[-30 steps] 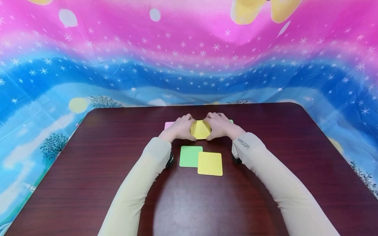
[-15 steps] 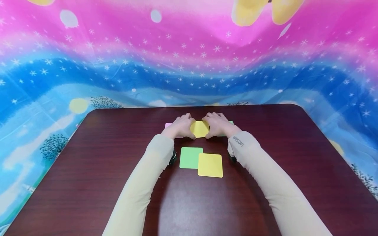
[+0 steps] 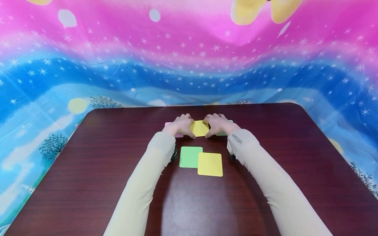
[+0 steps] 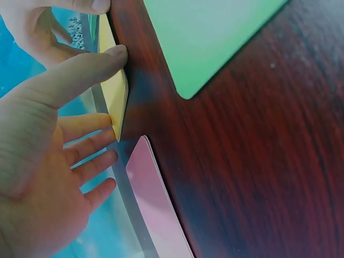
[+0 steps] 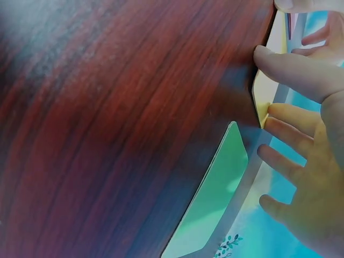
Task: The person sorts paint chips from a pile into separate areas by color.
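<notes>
At the far middle of the table, both hands hold a yellow square card (image 3: 199, 128) by its opposite sides. My left hand (image 3: 182, 126) has its thumb at the near left corner and its index finger at the back one. The right hand (image 3: 217, 125) mirrors this on the right side, other fingers spread. A second thin layer shows along the yellow card's edge (image 4: 127, 97) in the left wrist view. A pink card (image 4: 156, 199) lies beside it under my left hand, partly covered. On the other side, a green card (image 5: 215, 193) lies below my right hand.
Nearer to me, another green card (image 3: 190, 157) lies on the dark wooden table (image 3: 118, 147), partly under a second yellow card (image 3: 210, 164). A colourful printed cloth (image 3: 189, 72) hangs behind the table's back edge and down both sides.
The yellow card has shifted slightly away from me and looks flatter than a second ago. Both forearms have come a little inward with it. The two nearer cards stay in place.
</notes>
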A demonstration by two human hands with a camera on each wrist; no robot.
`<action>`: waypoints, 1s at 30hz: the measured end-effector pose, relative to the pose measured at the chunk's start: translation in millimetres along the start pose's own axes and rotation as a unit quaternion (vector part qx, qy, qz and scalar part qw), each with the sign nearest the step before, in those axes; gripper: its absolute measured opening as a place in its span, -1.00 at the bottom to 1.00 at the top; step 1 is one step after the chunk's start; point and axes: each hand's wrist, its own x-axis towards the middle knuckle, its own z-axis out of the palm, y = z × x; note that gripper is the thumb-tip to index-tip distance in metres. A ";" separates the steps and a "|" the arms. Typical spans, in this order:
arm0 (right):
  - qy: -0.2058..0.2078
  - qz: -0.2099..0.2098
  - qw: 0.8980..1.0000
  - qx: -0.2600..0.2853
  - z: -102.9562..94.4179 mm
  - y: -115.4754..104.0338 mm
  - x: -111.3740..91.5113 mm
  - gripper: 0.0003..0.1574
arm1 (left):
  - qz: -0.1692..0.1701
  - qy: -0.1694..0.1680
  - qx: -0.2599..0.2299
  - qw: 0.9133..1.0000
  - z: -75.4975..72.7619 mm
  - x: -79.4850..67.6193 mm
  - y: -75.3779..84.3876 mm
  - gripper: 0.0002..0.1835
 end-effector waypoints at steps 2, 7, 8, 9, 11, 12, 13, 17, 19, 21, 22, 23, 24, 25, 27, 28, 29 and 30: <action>-0.002 -0.001 1.000 0.001 0.0 -0.1 -0.3 -0.12 | -0.002 -0.001 0.003 1.000 0.2 0.0 0.2 -0.20; 0.001 -0.010 1.000 -0.002 -0.5 -0.7 -2.1 -0.12 | 0.001 0.001 0.016 1.000 0.7 -1.8 0.8 -0.23; 0.003 -0.014 1.000 -0.002 -0.6 -0.8 -2.8 -0.11 | 0.002 0.002 0.019 1.000 0.8 -2.4 1.0 -0.23; 0.006 -0.017 1.000 -0.003 -0.8 -1.0 -3.4 -0.11 | 0.003 0.005 0.022 1.000 1.0 -3.1 0.9 -0.24; 0.008 -0.021 1.000 -0.003 -1.3 -1.4 -4.7 -0.11 | 0.004 0.010 0.025 1.000 1.2 -4.8 0.8 -0.26; 0.009 -0.023 1.000 -0.002 -1.5 -1.6 -5.5 -0.11 | 0.006 0.013 0.024 1.000 1.1 -5.8 0.7 -0.27; 0.009 -0.025 1.000 -0.002 -1.9 -1.9 -6.5 -0.10 | 0.008 0.016 0.024 1.000 1.0 -6.9 0.7 -0.27; 0.013 -0.037 0.999 -0.006 -2.5 -3.5 -12.3 -0.07 | 0.018 0.024 0.023 0.999 0.4 -12.0 1.2 -0.26; 0.020 -0.045 0.999 -0.010 -1.7 -3.8 -16.0 -0.07 | 0.023 0.028 0.025 0.999 0.6 -15.3 1.6 -0.25; 0.027 -0.051 0.998 -0.012 0.0 -3.6 -20.0 -0.07 | 0.028 0.034 0.024 0.999 1.7 -19.0 1.9 -0.24; 0.030 -0.054 0.998 -0.012 1.2 -3.3 -22.2 -0.07 | 0.031 0.037 0.025 0.999 2.7 -21.0 1.9 -0.24; 0.033 -0.056 0.998 -0.013 2.5 -2.8 -24.4 -0.07 | 0.034 0.040 0.025 0.998 3.8 -23.1 1.8 -0.24; 0.035 -0.057 0.998 -0.012 3.8 -2.2 -26.7 -0.08 | 0.036 0.044 0.023 0.998 5.1 -25.4 1.7 -0.24; 0.037 -0.059 0.998 -0.010 4.7 -1.9 -29.2 -0.08 | 0.037 0.046 0.022 0.998 6.5 -27.5 1.3 -0.24; 0.045 -0.064 0.997 -0.008 6.5 -1.1 -34.5 -0.08 | 0.039 0.050 0.019 0.998 9.2 -31.7 0.8 -0.24; 0.050 -0.067 0.996 -0.008 7.1 -0.9 -37.2 -0.08 | 0.041 0.051 0.019 0.998 10.2 -33.9 0.7 -0.24; 0.055 -0.070 0.996 -0.007 7.4 -0.8 -40.0 -0.09 | 0.042 0.053 0.018 0.998 11.0 -35.8 0.6 -0.25; 0.060 -0.074 0.996 -0.005 7.6 -1.0 -42.8 -0.09 | 0.043 0.054 0.016 0.997 11.6 -37.5 0.6 -0.25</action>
